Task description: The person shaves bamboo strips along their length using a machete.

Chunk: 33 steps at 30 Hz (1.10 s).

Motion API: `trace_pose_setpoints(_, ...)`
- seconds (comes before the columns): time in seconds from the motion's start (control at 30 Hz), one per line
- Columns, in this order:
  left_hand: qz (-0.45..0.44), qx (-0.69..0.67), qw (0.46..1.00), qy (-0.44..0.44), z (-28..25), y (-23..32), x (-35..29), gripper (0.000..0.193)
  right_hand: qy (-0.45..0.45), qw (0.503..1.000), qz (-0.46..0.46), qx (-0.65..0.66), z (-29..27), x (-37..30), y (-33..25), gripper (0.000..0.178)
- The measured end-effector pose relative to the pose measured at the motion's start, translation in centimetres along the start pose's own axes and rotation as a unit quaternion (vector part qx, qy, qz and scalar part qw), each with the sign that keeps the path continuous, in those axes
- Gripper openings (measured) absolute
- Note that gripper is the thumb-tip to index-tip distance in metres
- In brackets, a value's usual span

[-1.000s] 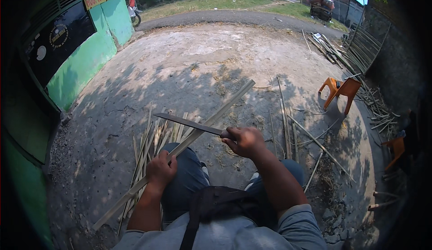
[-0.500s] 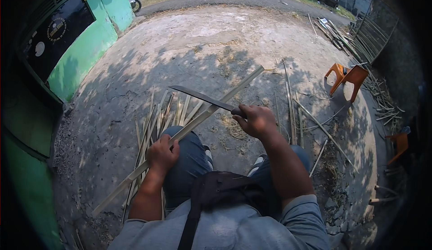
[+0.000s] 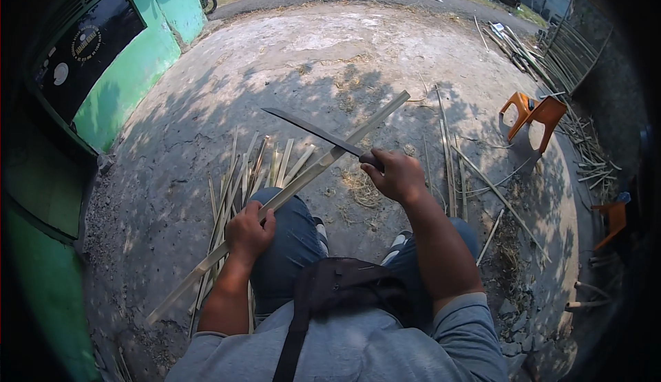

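Observation:
A long, pale split bamboo strip (image 3: 306,177) slants across my knees, from near my left forearm up to the far right. My left hand (image 3: 249,232) is closed around it above my left knee. In my right hand (image 3: 398,177) is the dark handle of a long machete (image 3: 303,126). Its blade points to the far left and crosses the strip towards the strip's far end, touching or nearly touching it. More split bamboo strips (image 3: 237,175) lie in a loose bundle on the ground beyond and beside my left leg.
Thin bamboo lengths (image 3: 499,196) lie on the ground to my right. An orange plastic stool (image 3: 544,115) stands farther right, and another orange piece (image 3: 610,222) is nearer. Bamboo piles (image 3: 516,51) line the right side. A green wall (image 3: 127,86) is at left; a black bag (image 3: 351,285) rests on my lap.
The machete's tip has swung away from me, and the blade crosses the strip slightly nearer its far end. The strip's far end has shifted slightly up and right in view. Both grips stay the same.

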State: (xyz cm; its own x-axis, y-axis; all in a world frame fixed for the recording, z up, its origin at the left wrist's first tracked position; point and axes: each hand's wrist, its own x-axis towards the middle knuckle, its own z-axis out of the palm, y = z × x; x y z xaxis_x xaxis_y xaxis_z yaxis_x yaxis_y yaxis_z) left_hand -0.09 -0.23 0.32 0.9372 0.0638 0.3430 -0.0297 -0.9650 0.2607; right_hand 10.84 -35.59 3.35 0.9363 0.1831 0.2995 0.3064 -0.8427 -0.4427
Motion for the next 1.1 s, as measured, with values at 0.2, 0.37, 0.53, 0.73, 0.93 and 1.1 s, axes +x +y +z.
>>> trace_pose_setpoints(0.2,-0.002,-0.036,0.999,0.029,0.4,-0.9,-0.1,0.031,0.024,0.993,-0.111,0.025,1.0,-0.7,-1.2,0.032)
trace_pose_setpoints(0.37,0.008,-0.039,0.998,0.041,0.6,-0.4,0.2,0.029,0.093,0.994,-0.009,0.059,0.7,0.8,1.9,0.027)
trace_pose_setpoints(0.53,-0.007,-0.036,0.999,0.026,0.1,-0.1,0.2,0.027,0.069,0.996,-0.044,0.03,0.5,0.1,0.9,0.03)
trace_pose_setpoints(0.73,-0.016,-0.071,0.996,0.046,0.1,-0.6,-0.1,0.028,0.112,0.97,-0.204,0.066,1.1,-0.6,0.0,0.036)
trace_pose_setpoints(0.93,-0.022,-0.064,0.998,-0.008,-1.1,0.2,0.4,0.037,0.108,0.992,-0.038,0.061,0.7,1.0,3.0,0.036)
trace_pose_setpoints(1.1,-0.027,-0.032,0.997,-0.067,-3.2,0.7,1.1,0.049,0.12,0.991,-0.057,0.019,-0.5,-0.1,1.1,0.038)
